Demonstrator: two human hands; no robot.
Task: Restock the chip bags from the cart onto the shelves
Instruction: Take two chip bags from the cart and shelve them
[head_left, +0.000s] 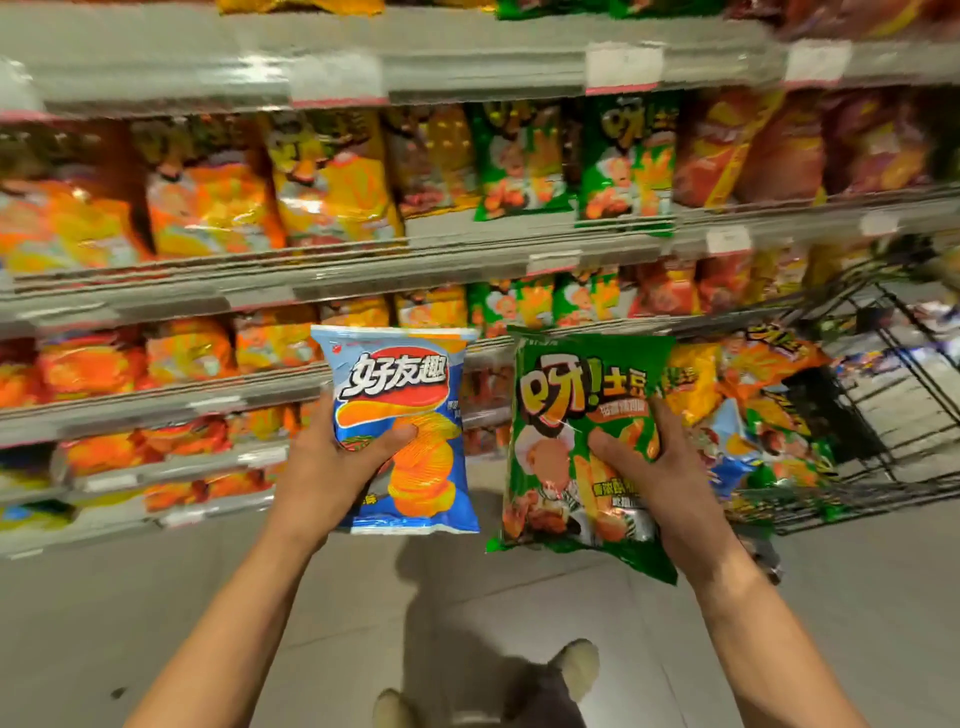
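Two pale shoes (576, 670) sit at the bottom edge of the head view on the grey tiled floor (156, 597), one of them cut off by the frame. Above them both bare forearms reach forward. The left hand (332, 467) grips a blue chip bag (415, 467) by its left side, thumb curled over the front and fingers hidden behind; the bag stands upright and reads "好友趣" in white on a red and orange swoosh, with a stack of ridged chips pictured below. The right hand (649, 467) grips a green chip bag (561, 415) at its right side, thumb pressed on the front, and covers part of the print; "呀!土豆" is legible at the top, the smaller lines below are not. Both bags are held in the air in front of the shelves (467, 78), just apart from each other. Rows of orange, yellow, green and red bags fill the shelves, heavily blurred; their price tags cannot be read. At the right, a black wire cart (893, 364) holds more bags (753, 395), its far side cut off by the frame.
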